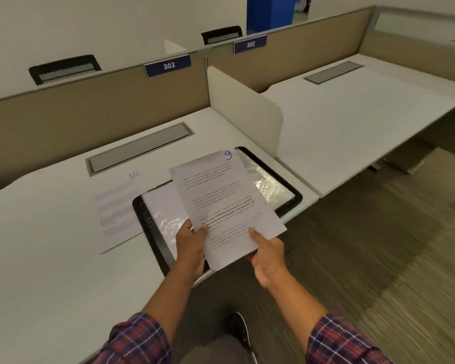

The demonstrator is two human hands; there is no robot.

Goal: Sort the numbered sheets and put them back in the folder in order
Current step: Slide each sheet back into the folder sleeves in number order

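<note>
Paper at left: sheet 10 [118, 206] lies flat and face up on the desk [50, 245], left of the folder. Its right edge meets the folder's left rim; I cannot tell whether it is touching or tucked under.
Left side of hold: the left grip [192, 245] pinches sheet 9 at its near left edge, thumb on top and fingers beneath.
Held paper: sheet 9 [221, 203] hangs in the air over the folder, printed side up. Its long axis runs away from the person, with the number at the far end.
Right side of hold: the right grip [268, 256] clasps the near right corner, thumb pressed on the face.
Underneath: the folder [147, 227] lies open at the desk's near right corner, with a black rim and shiny clear sleeves. One page shows left of the held sheet, the other beyond its far right edge.
Deciding relation: sheet 10 lies to the left of the hold, nearer the left grip. If 9 is to go on it, the move is probably a short carry leftward over the folder's rim. The two long axes are not quite parallel, so a slight turn seems needed.
Right edge: a pale divider [247, 109] stands just beyond the folder.
</note>
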